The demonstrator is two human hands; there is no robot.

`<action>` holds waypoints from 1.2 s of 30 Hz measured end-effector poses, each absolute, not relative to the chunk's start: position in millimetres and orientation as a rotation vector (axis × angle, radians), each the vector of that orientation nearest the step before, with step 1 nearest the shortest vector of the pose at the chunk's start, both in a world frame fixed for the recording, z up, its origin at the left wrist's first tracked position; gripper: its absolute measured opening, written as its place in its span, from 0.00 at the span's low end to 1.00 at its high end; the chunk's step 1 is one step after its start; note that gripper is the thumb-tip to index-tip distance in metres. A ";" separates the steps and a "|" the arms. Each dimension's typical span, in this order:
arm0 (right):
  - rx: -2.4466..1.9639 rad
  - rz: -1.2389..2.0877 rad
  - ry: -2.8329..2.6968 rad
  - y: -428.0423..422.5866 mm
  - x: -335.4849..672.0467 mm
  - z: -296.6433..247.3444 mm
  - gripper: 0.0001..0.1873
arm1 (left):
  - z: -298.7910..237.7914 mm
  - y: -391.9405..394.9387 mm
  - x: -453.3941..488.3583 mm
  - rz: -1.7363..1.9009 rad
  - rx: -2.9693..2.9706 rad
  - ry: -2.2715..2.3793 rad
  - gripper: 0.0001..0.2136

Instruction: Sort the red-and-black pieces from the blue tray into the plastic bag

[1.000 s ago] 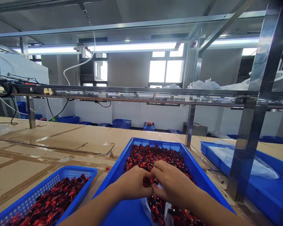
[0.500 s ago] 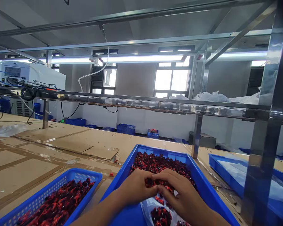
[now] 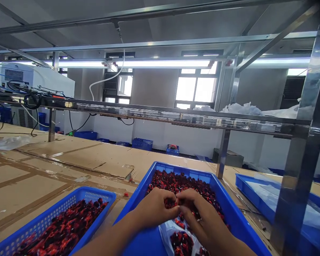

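Observation:
Above a deep blue tray (image 3: 244, 222) my left hand (image 3: 156, 208) and my right hand (image 3: 204, 215) meet at the fingertips. Thumb and forefinger are pinched together on each one. Whatever is between the fingertips is too small or too hidden to make out. Many small, shiny red-and-black pieces (image 3: 181, 179) fill the far part of the tray. Nearer to me, under my hands, a white plastic bag (image 3: 165, 233) lies in the tray with more of these pieces on it. My wrists partly cover the bag and the tray's near end.
To the left, a perforated blue basket (image 3: 56, 210) holds more red-and-black pieces. Another blue tray (image 3: 252, 190) with white plastic sheeting stands on the right, behind a metal post (image 3: 290, 192). A metal shelf (image 3: 154, 113) crosses above the cardboard-covered table (image 3: 96, 156).
The camera view has shifted slightly. My hands stay over the tray, and the fingertips have shifted a little, with my right fingers slightly more raised.

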State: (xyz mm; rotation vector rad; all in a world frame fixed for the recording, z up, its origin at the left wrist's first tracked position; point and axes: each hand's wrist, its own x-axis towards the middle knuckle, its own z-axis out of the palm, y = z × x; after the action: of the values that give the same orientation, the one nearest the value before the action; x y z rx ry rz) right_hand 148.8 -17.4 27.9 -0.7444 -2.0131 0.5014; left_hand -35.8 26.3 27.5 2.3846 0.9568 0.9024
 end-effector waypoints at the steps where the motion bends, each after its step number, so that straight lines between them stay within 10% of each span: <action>1: -0.790 0.734 -1.862 -15.7 146.8 26.9 0.10 | 28.1 25.8 -35.4 0.909 2.385 0.959 0.09; 7: -0.954 1.599 -1.339 0.4 145.8 21.5 0.18 | 26.6 24.7 -34.7 0.865 2.304 0.946 0.12; 15: -0.985 0.702 -1.974 -1.0 161.1 34.8 0.20 | 14.8 33.9 -27.1 0.578 1.569 0.715 0.24; 36: -1.137 0.968 -1.876 7.0 164.6 36.6 0.12 | 29.2 35.5 -31.6 0.388 1.379 0.767 0.26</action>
State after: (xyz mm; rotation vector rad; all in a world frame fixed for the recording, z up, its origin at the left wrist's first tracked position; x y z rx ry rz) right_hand 164.6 7.0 36.6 -1.1369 -1.8761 0.9675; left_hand -31.6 35.5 29.2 1.3790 0.7674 0.3881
